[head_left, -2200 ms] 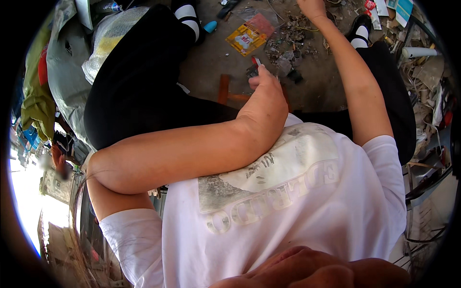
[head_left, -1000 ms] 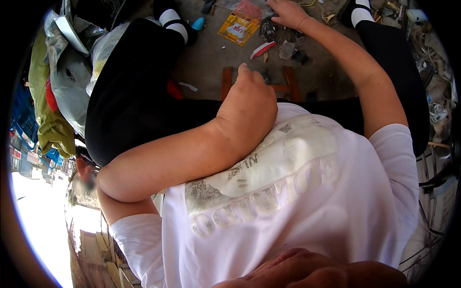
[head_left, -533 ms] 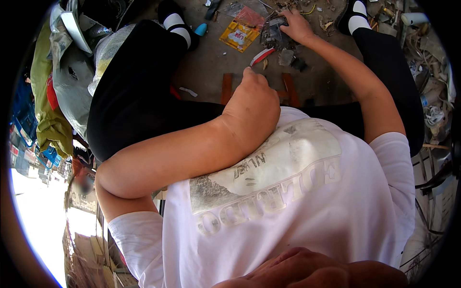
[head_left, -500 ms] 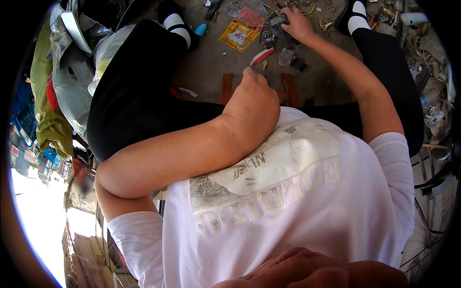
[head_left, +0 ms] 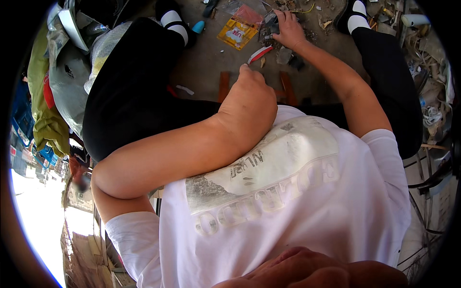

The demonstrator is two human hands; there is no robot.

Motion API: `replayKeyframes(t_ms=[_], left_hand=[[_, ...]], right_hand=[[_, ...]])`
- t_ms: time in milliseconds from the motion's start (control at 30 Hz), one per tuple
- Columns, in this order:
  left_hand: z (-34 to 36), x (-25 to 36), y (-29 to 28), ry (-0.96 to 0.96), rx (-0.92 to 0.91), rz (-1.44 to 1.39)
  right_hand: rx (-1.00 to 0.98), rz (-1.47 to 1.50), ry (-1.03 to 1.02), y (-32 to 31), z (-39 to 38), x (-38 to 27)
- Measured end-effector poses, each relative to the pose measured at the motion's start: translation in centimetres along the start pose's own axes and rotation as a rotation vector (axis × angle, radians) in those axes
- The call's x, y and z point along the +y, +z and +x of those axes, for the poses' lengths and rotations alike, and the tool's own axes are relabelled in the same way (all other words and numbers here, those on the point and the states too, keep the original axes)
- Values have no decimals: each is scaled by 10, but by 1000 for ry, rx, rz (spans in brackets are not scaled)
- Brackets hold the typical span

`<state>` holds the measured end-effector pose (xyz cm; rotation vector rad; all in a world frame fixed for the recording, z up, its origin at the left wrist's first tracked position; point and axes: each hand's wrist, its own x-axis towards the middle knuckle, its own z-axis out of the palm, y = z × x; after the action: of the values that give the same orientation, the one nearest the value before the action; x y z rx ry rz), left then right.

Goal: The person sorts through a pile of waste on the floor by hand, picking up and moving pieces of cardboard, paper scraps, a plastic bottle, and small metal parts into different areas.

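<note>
My left hand [head_left: 252, 89] is closed in front of my shirt, with a slim red-and-white object [head_left: 261, 52] sticking forward from its fingertips. Farther forward, my right hand [head_left: 290, 33] reaches down with fingers apart over small dark debris [head_left: 269, 33], which its fingertips seem to touch. A yellow printed packet [head_left: 234, 36] and a pinkish clear bag [head_left: 247, 13] lie left of that hand. Clear scraps [head_left: 283, 56] are below it. A wooden frame [head_left: 288, 86], partly hidden, is beyond my left hand.
My black-trousered legs [head_left: 129, 81] spread around the littered concrete floor [head_left: 201, 72]. Piled grey and green bags [head_left: 48, 125] stand at left, with a blue object [head_left: 198, 27] by my left foot. Mixed scrap and a white tube [head_left: 414, 20] crowd the right side.
My right hand has come down and leftward from the frame's top edge onto the dark debris. My left hand still has the red-and-white object, now tilted farther rightward.
</note>
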<state>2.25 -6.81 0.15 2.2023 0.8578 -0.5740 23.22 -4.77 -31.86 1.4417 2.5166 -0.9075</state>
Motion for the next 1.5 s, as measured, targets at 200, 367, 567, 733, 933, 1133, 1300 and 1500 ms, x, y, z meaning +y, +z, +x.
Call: replayKeyframes(t_ms=[200,367,567,733,933,1133,1300,1500], left_hand=[[2,-4,4,-6,29,-49],[4,-7,4,-26,36,-68],[8,-8,2,-25,38,-74],[6,-4,-1,15,8,-60],[5,-2,-5,23,-38,-86],[4,-4,1,-19,15,-124],[1,-8,6,-44,6,-78],[-3,-11,6,-39,52,-57]], right_hand=[[-830,-97,-830,-14,-72,24],[-904,-228,-1097,39,-143,96],[-632,-154,-695,-5,-69,42],[-320,-101,-474,-37,1,35],[325,187,-40,-84,46,0],[-280,-144,-959,15,-17,-9],[-350,-138,-1007,66,-14,-1],[-126,-482,-770,-26,109,73]])
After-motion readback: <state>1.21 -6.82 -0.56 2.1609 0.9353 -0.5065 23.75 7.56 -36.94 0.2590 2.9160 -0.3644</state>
